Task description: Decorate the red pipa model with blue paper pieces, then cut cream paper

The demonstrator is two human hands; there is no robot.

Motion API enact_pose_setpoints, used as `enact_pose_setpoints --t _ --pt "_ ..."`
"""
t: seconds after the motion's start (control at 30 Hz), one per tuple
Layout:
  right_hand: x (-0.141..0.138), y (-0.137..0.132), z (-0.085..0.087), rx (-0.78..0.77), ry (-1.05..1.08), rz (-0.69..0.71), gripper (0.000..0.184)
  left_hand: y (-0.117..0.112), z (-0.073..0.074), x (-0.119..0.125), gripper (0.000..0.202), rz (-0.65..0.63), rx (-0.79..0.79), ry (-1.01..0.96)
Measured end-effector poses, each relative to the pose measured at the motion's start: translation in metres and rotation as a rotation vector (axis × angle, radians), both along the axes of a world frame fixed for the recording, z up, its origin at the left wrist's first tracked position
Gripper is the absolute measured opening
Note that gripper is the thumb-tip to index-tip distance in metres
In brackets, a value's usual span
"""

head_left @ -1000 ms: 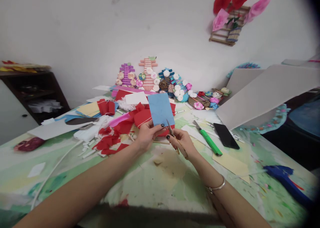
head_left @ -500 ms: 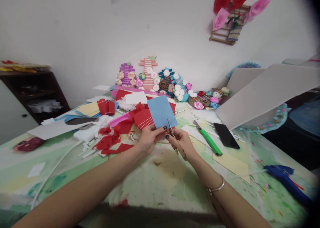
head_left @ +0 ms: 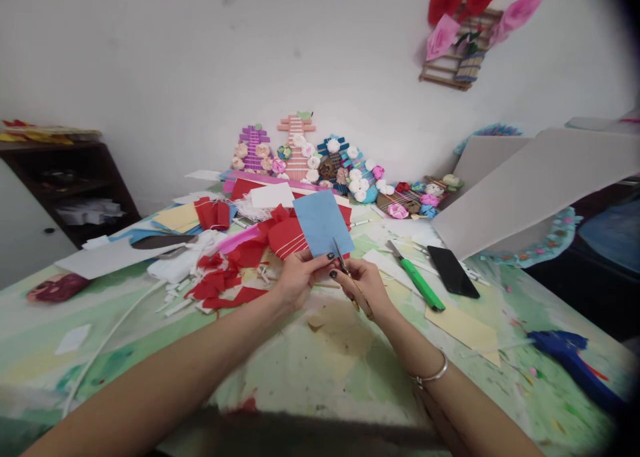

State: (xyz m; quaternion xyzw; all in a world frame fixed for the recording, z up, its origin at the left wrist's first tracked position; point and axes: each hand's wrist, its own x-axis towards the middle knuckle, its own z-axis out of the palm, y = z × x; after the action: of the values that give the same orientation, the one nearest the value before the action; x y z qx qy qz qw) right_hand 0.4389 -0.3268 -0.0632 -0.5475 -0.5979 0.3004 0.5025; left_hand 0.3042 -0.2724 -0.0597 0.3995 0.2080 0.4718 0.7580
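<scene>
A: What stands at the far left?
B: A dark cabinet (head_left: 111, 177) with papers on its shelf. Next, on the paint-stained tabletop (head_left: 280, 363), lies a dark red piece (head_left: 57, 288), too blurred to name, then a pale cord (head_left: 114, 323) running toward the near edge.
A: And after the cord?
B: Red scraps (head_left: 213, 285), heaped loosely among small white bits. Just right of those comes the left hand (head_left: 297, 278).
A: What is its grip doing?
B: Pinching the lower edge of the blue paper (head_left: 323, 220), thumb on the near face.
A: Where is that sheet?
B: Held above the tabletop, tilted, hiding part of a red piece with white lines (head_left: 289, 238) behind it.
A: The right hand (head_left: 371, 289)?
B: Its grip is closed around the handles of the scissors (head_left: 345, 269). The blades overlap the sheet's lower right corner; I can't tell whether they are cutting.
A: Farther right?
B: A green cutter (head_left: 423, 285), a black phone (head_left: 453, 271), a cream sheet (head_left: 463, 330), and finally a blue glue gun (head_left: 570, 360).
</scene>
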Motion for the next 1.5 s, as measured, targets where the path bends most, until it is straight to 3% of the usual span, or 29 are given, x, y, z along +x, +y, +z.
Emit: enact_pose_setpoints --t 0.47,1.5 --pt "0.0005 -0.0006 0.0007 -0.039 0.040 -0.011 0.039 0.0000 0.0017 -0.0021 0.020 -0.006 -0.028 0.017" --pt "-0.0056 -0.0009 -0.0024 -0.029 0.015 0.050 0.035 0.0006 0.0062 -0.0026 0.034 0.089 -0.030 -0.034"
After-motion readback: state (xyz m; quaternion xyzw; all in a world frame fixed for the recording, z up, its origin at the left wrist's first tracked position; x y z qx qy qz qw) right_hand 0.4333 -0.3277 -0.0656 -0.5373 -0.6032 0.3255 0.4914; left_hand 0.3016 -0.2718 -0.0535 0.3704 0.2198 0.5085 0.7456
